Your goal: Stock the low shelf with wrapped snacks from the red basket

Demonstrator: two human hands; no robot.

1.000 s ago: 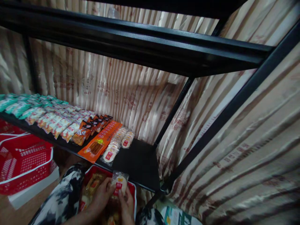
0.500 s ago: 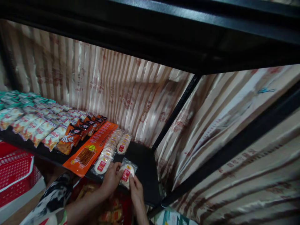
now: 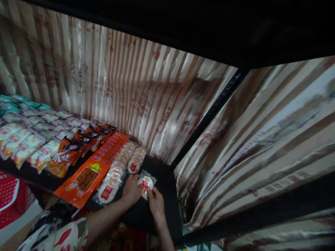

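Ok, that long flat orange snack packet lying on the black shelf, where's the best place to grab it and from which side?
Take the long flat orange snack packet by its near short end, coming from the shelf's open front. That end overhangs the black shelf edge, so fingers could probably slide under it, while packets crowd both long sides.

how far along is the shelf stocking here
Rows of snack packets and a long orange packet already lie on the black shelf. In hand: left hand and right hand hold a clear round-cake packet over the second cake row. That row looks shorter; bare shelf remains beside it.
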